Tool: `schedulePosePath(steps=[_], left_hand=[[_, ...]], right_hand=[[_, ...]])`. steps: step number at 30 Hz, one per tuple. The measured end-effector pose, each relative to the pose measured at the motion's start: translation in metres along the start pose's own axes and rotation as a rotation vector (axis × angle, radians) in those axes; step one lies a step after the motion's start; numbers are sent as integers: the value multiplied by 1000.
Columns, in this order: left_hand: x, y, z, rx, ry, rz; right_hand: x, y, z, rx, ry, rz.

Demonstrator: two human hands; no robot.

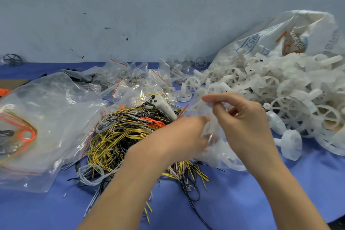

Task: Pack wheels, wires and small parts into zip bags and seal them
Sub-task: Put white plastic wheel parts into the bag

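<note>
Tabletop [242,201] covered in blue fills the lower half of the frame and carries the sorted heaps. At the right, a large white sack [280,31] is slumped open against the wall, so that its white plastic wheels [291,99] spill toward the centre within easy reach. At the left, a big clear bag [48,117] lies flat with orange and yellow loops inside, apparently kept as stock. In the centre, a tangle of yellow, black and grey wires [119,136] is heaped, with a white handheld controller [160,106] resting on top of it. Behind it, in the upper middle, small red-striped zip bags [130,78] are piled, seemingly already filled. Just right of centre, a small clear zip bag [214,147] is held up above the wires; its mouth is pinched by the right hand [248,123] with curled fingers [209,99], probably to spread it. The left hand [186,134] is blurred, its fingers touching the bag; whether anything is gripped cannot be told.
</note>
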State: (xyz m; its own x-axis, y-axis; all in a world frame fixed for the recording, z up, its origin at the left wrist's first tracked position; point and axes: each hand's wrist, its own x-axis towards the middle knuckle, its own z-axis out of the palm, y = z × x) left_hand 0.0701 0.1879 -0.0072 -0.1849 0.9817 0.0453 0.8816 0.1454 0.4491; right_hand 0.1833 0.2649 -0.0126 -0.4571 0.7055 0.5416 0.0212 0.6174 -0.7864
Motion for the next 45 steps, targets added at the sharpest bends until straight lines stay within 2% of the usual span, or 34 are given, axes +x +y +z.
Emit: schedulePosePath(steps=[3,7,8,12,13,16,18,22,26,31,33,40,45], left_hand=[[-8,-8,-16,-48,5,41],[-17,-12,-16,249,-21,30],[-17,-11,-16,292,36,71],[-16,1,-27,233,533,320],[-15,2,-28,233,597,326],[-14,-2,-21,276,472,215],[-14,-13,-16,218,435,219],[-26,-32,-34,-111,568,143],[-40,-65,-49,22,598,-51],[-52,-89,-42,166,423,-224],[-55,-93,-39,175,391,-239],[-66,-110,-45,182,428,-328],[-77,-105,-45,112,566,-206]], right_hand=[[6,5,-8,27,104,54],[10,4,-13,56,218,74],[11,2,-13,69,232,69],[17,-7,-22,121,326,15],[19,-7,-25,136,352,18],[21,-2,-24,171,357,59],[19,-1,-16,164,316,70],[19,-2,-5,126,264,65],[17,4,4,118,147,120],[13,7,14,101,119,144],[13,7,16,99,125,143],[10,6,19,72,91,130],[10,5,17,44,63,118]])
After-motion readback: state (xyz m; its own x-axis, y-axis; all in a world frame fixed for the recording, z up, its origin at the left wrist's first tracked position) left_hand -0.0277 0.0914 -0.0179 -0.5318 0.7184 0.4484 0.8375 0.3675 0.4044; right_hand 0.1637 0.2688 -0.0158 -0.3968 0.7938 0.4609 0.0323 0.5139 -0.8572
